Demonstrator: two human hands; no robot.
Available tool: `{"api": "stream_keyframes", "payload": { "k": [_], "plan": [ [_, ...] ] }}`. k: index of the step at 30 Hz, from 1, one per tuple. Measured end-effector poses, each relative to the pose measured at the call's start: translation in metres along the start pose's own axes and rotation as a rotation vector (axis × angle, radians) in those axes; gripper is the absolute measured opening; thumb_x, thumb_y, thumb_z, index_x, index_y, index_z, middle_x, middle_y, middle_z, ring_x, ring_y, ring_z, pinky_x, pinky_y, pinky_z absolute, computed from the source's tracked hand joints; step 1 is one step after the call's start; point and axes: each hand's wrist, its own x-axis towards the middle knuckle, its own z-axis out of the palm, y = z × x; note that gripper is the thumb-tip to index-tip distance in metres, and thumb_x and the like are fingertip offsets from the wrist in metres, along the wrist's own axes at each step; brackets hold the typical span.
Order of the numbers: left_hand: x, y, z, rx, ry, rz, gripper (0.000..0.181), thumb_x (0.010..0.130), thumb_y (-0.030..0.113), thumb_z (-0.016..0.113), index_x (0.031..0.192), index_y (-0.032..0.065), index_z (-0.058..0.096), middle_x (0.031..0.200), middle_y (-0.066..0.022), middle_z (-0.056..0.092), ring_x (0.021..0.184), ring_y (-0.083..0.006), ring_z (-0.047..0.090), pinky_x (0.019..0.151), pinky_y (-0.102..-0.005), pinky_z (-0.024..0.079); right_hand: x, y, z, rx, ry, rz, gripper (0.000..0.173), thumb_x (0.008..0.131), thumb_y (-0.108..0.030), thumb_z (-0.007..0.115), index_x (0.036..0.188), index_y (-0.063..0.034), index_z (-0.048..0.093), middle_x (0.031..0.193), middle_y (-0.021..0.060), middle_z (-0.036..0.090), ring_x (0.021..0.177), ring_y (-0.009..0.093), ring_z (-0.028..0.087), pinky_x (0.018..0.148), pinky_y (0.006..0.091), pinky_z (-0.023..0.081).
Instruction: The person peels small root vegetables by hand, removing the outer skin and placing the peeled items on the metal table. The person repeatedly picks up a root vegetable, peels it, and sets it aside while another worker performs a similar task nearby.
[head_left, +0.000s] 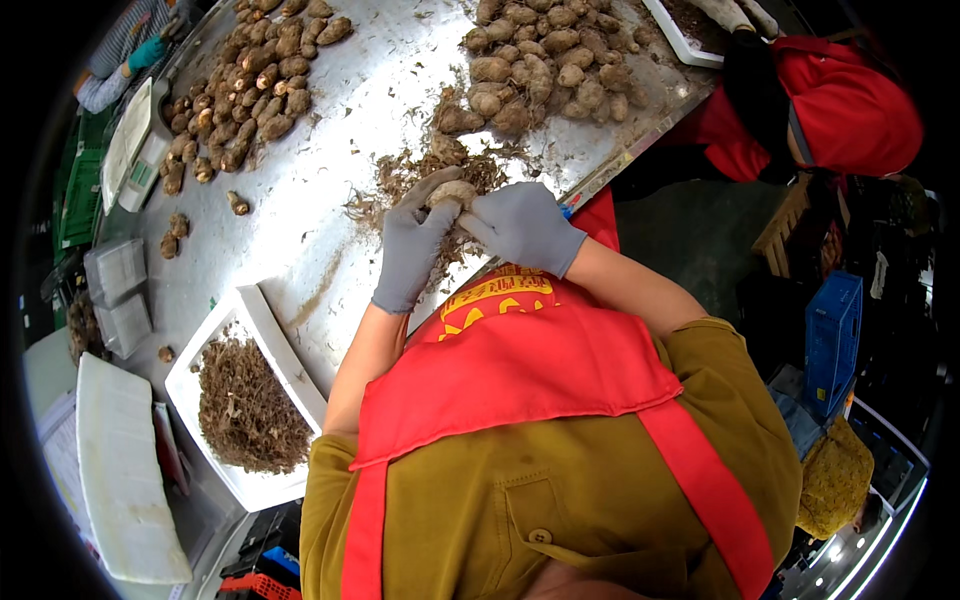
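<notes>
My left hand (416, 244), in a grey glove, holds a brown taro corm (452, 193) by its left side, with the thumb below and the fingers behind it. At the corm's lower right is my right hand (521, 225), also gloved in grey, its thumb and fingertips pinched against it. Loose root fibres (401, 176) lie on the metal table (360, 97) under and around both hands. Just beyond them rests another corm (448, 148), beside a large pile of hairy corms (536, 67). A second pile (255, 90) spreads at the upper left.
A white foam box (266, 322) of root scraps stands at the lower left, near a foam lid (127, 472), clear plastic tubs (118, 292) and a scale (142, 150). A co-worker in red (847, 105) is at the upper right, by another foam box (679, 37); another person (124, 67) is at the upper left.
</notes>
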Motion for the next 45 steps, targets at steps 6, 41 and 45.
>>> {"api": "stream_keyframes", "payload": {
  "k": [6, 41, 45],
  "plan": [
    [0.001, -0.01, -0.002, -0.526, -0.045, -0.059, 0.042, 0.091, 0.018, 0.06, 0.128, -0.0023, 0.054, 0.115, -0.0094, 0.062, 0.091, -0.0138, 0.063, 0.078, -0.026, 0.053, 0.009, 0.013, -0.018, 0.126, -0.007, 0.024, 0.035, 0.088, -0.037, 0.059, 0.067, -0.0089, 0.061, 0.064, 0.0134, 0.06, 0.061, 0.033, 0.061, 0.057, 0.0426, 0.048],
    [0.0, -0.018, -0.008, -0.609, -0.036, 0.029, 0.054, 0.092, 0.016, 0.06, 0.138, -0.0046, 0.04, 0.127, -0.0158, 0.055, 0.113, -0.0201, 0.056, 0.097, -0.0304, 0.046, 0.031, -0.004, -0.029, -0.106, -0.169, 0.087, 0.044, 0.086, -0.048, 0.055, 0.077, -0.0067, 0.064, 0.07, 0.0128, 0.065, 0.068, 0.032, 0.065, 0.062, 0.0423, 0.051],
    [0.0, -0.016, -0.007, -0.292, 0.076, 0.111, 0.049, 0.09, 0.012, 0.061, 0.134, -0.0045, 0.048, 0.12, -0.0142, 0.06, 0.11, -0.017, 0.057, 0.093, -0.0265, 0.047, 0.03, -0.012, -0.025, -0.296, -0.359, -0.19, 0.037, 0.088, -0.04, 0.056, 0.076, -0.0056, 0.06, 0.069, 0.0149, 0.063, 0.063, 0.034, 0.062, 0.058, 0.0439, 0.048]
  ]
}}
